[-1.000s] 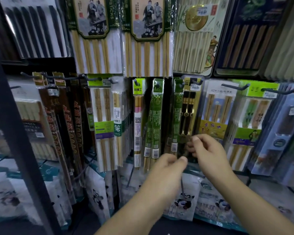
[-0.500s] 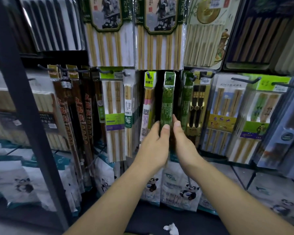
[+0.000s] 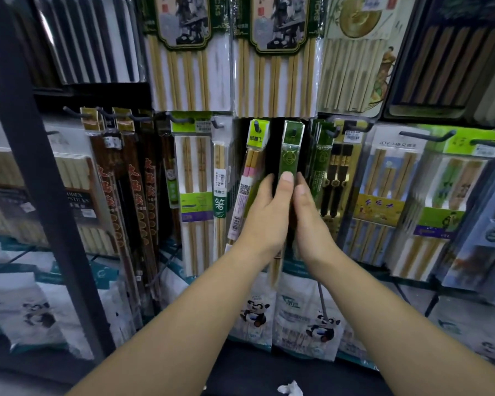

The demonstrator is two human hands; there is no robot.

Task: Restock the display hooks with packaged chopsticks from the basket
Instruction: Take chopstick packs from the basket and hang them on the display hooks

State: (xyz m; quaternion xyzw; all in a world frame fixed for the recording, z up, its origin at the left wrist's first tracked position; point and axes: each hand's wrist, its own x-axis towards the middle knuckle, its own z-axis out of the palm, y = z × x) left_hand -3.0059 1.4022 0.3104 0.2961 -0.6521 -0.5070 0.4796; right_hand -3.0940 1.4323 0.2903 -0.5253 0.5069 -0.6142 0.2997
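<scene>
Head, left hand (image 3: 265, 212), right hand (image 3: 309, 221), sandwiching pack (image 3: 290, 155)

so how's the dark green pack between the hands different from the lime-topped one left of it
The dark green pack is wrapped opaque green; the lime-topped pack is clear, showing pale sticks, a pink band and a white label. The dark green pack hangs straight between the left hand and right hand; the lime-topped pack tilts, lower end swung left. Both are narrow and hang on neighbouring hooks.
</scene>
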